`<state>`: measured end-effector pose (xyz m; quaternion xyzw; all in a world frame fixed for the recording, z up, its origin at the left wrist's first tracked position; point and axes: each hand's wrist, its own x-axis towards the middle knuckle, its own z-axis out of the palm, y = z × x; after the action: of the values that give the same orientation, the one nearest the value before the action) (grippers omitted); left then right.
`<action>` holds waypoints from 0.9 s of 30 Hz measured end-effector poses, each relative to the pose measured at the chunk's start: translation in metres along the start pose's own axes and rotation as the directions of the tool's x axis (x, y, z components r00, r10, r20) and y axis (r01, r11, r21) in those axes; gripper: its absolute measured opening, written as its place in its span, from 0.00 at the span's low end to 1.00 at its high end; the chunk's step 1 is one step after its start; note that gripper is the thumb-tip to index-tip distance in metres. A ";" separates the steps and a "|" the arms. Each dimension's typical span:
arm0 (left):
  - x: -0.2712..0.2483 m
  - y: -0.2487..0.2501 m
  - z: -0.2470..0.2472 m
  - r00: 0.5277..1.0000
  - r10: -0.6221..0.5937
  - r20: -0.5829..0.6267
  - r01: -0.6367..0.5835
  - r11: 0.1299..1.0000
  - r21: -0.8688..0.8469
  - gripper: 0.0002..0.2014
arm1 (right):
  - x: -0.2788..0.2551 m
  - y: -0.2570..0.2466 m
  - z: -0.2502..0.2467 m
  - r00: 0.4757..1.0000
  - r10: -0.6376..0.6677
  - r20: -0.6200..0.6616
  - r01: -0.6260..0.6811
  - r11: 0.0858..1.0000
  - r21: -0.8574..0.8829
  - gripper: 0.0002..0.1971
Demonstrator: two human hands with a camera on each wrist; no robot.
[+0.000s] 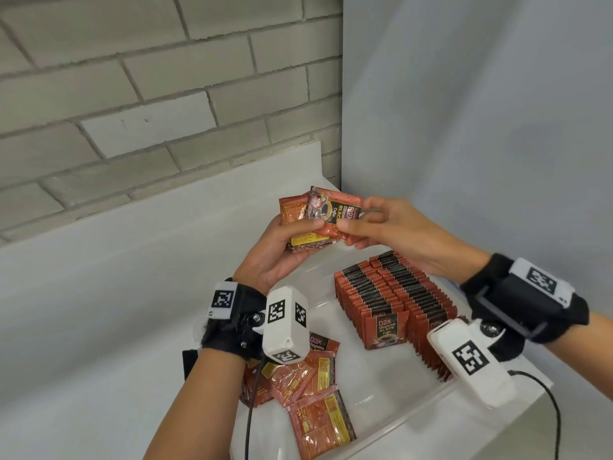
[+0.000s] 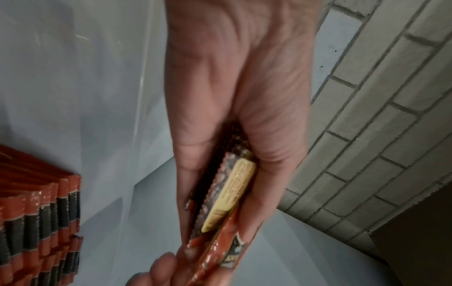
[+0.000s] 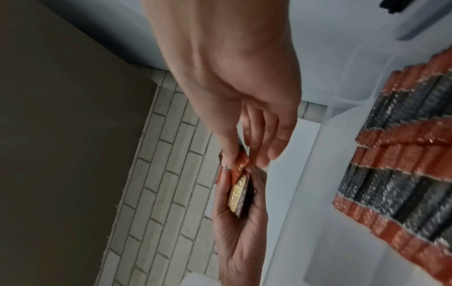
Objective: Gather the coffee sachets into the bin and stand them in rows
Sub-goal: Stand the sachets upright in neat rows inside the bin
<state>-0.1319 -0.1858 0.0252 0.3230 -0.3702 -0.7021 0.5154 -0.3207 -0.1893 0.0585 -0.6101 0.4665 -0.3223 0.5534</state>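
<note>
your left hand [image 1: 282, 252] clamps a small stack of flat red-and-black foil coffee sachets [image 1: 300, 224] between thumb and curled fingers, above the clear plastic bin [image 1: 398, 423], while your right hand [image 1: 391, 230] pinches the front sachet [image 1: 335, 214] by the end nearest its fingertips. they look light, thin, glossy and probably slippery, so pinch the crimped seams, not the soft middle. standing rows [image 1: 391, 293] sit below your right wrist; loose sachets [image 1: 308, 390] lie under your left.

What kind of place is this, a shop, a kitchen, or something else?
Hard to say; probably a plain workroom or stockroom corner. A painted brick wall backs a white table, and a clear bin holds rows of coffee sachets. No stove, sink or shop shelving shows.
</note>
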 end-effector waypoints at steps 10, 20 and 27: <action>0.000 -0.001 -0.001 1.000 0.002 0.014 -0.001 0.999 -0.054 0.11 | -0.007 0.006 -0.012 0.996 -0.021 -0.082 0.024 0.999 0.035 0.08; 0.004 0.001 -0.004 0.996 0.015 -0.084 -0.029 0.986 -0.167 0.20 | -0.071 0.037 -0.031 0.897 -0.014 0.443 0.300 0.753 -0.585 0.05; 0.004 0.000 -0.005 0.997 -0.003 -0.081 -0.010 0.988 -0.156 0.20 | -0.080 0.062 -0.018 0.851 0.039 0.524 0.479 0.353 -0.804 0.10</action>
<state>-0.1293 -0.1905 0.0223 0.3094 -0.2935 -0.7144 0.5548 -0.3787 -0.1189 0.0107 -0.9269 0.3303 0.0692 0.1642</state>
